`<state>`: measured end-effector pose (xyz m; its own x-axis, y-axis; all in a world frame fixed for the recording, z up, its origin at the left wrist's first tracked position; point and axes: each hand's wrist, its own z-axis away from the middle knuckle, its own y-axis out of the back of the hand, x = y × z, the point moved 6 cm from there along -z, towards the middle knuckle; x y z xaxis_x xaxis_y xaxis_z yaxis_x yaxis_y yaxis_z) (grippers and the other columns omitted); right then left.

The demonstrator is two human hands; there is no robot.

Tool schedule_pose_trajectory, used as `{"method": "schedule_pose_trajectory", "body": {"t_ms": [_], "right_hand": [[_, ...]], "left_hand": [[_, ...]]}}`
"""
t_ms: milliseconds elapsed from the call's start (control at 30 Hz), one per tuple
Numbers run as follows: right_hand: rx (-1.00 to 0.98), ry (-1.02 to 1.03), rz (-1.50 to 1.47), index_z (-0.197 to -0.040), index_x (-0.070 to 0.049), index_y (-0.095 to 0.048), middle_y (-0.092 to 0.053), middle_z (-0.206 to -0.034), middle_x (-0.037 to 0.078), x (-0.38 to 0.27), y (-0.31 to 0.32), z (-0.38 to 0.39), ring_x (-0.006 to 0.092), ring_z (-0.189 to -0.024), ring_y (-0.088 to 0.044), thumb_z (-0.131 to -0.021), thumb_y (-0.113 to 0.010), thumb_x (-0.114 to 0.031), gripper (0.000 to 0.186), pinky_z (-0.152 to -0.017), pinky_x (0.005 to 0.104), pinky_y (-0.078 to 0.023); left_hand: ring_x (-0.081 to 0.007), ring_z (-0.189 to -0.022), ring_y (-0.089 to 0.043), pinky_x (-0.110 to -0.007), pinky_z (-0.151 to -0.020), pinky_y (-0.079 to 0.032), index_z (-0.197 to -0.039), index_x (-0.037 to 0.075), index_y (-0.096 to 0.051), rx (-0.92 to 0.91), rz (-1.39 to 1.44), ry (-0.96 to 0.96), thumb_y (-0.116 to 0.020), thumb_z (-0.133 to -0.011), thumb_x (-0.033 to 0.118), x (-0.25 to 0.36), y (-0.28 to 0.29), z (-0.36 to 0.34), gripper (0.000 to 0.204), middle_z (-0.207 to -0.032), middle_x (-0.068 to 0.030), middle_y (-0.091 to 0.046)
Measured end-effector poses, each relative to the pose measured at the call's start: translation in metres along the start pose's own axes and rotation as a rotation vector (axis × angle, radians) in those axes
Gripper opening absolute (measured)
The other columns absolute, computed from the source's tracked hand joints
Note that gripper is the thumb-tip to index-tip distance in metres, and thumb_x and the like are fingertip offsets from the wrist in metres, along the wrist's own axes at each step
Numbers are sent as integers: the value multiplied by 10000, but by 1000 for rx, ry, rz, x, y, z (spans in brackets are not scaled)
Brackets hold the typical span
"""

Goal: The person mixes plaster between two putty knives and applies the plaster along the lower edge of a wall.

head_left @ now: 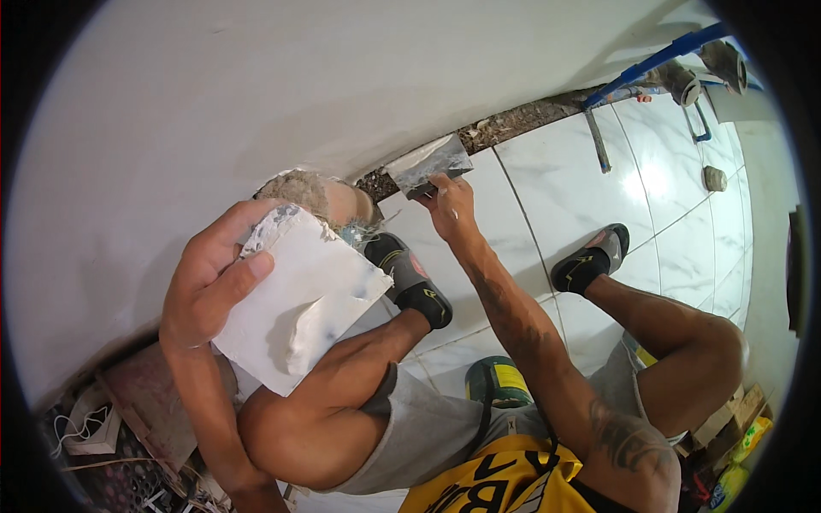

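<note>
My left hand grips a square white board by its edge, the thumb lying over its top. A thick smear of white putty sits on the board, and the corner near my fingers is crusted. In my right hand is a wide flat metal putty knife with white putty along its far edge. Its blade is close to the foot of the white wall; whether it touches is unclear. Beyond the board, a pipe end sticks out of rough mortar at the wall.
A rubble-filled gap runs between wall and white floor tiles. Blue pipes and grey pipe stubs stand at the far right. A green container is between my legs. Boards and clutter lie at the lower left.
</note>
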<state>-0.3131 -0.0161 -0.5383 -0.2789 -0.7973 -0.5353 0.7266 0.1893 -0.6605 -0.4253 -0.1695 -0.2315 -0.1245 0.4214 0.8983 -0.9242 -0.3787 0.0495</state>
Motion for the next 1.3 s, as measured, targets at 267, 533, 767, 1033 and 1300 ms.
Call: {"method": "schedule_pose_trajectory", "body": {"t_ms": [267,533,767,1033,1300], "right_hand": [[172,-77,116,-955,70,-504,-557,-896,155,27,54,-61,311,-871,-610,-826,-478,-22,161,-796,491,-545],[-130,114,531,-878,62,-531,-544,-905,145,19,47,-93,331,-899,-604,-826,-450,-16,124,-829,512,-541],[-30,0,198,-857,64,-524,-521,-915,143,25,57,-107,282,-873,-600,-849,-427,-63,160,-803,516,-562],[-328,472,1369,-1024,74,-544,-547,-1088,185,11,46,-119,344,-1003,-576,-848,-471,-26,215,-824,536,-526],[-253,175,481,-1113,83,-509,-542,-1144,201,-13,-19,-71,352,-1050,-558,-865,-453,-31,279,-862,515,-510]], "left_hand": [[-165,-1028,-564,-290,-908,-432,-1272,-91,-436,-2,-21,9,-544,-873,117,4,-2,-4,463,-1111,-138,-599],[-182,-1006,-569,-305,-902,-436,-1244,-78,-461,45,-44,66,-639,-820,286,1,-6,-11,587,-1094,-132,-583],[-181,-1003,-570,-303,-898,-438,-1241,-81,-461,47,-21,92,-641,-816,276,0,-6,-10,583,-1093,-132,-583],[-188,-1004,-574,-306,-902,-438,-1243,-85,-457,45,-49,72,-614,-819,261,3,-8,-11,570,-1091,-143,-586],[-169,-1023,-557,-295,-909,-425,-1253,-80,-454,24,-61,40,-577,-850,206,3,0,0,510,-1106,-128,-584]]}}
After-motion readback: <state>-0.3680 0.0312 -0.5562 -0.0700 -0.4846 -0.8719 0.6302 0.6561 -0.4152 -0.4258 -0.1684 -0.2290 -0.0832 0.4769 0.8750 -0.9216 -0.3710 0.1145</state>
